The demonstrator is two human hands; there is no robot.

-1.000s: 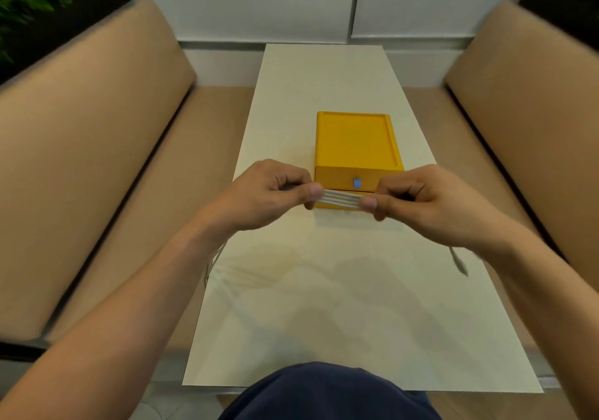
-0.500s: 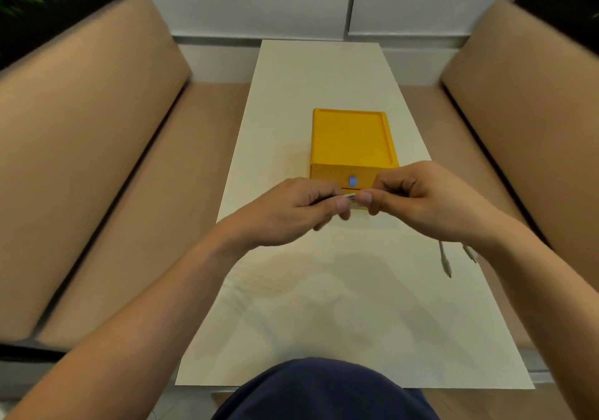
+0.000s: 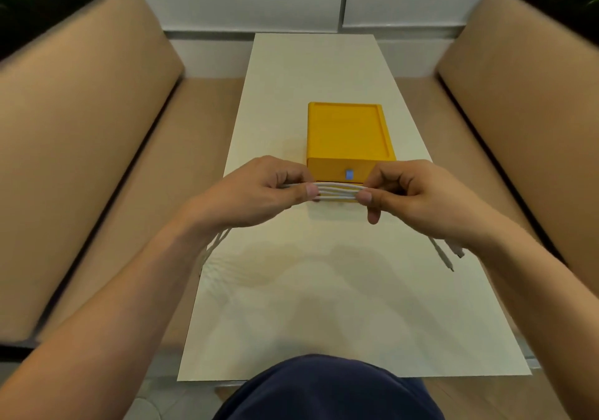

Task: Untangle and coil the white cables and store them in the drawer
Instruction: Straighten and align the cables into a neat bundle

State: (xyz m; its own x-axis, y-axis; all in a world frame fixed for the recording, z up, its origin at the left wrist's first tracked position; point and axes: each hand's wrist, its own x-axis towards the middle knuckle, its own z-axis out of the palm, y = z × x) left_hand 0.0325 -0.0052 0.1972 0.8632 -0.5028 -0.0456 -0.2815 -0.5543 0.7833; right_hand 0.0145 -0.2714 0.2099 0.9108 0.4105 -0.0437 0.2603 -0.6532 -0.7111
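Observation:
Several strands of white cable (image 3: 337,191) run side by side between my two hands, just in front of the yellow drawer box (image 3: 348,137). My left hand (image 3: 259,191) pinches the strands at their left end, my right hand (image 3: 411,192) pinches them at the right end. Loose cable hangs below my left wrist toward the table's left edge. Two cable ends with plugs (image 3: 449,257) dangle below my right wrist. The drawer front with a small blue handle (image 3: 349,174) sits shut at the near face of the box.
The box stands on a long cream table (image 3: 324,290). Tan benches (image 3: 81,147) flank it on both sides. A white wall closes the far end. My dark blue lap shows at the bottom edge.
My hands have drawn apart from nearly touching, and the bundle of strands is stretched between them again. The plug ends under my right wrist have shifted right.

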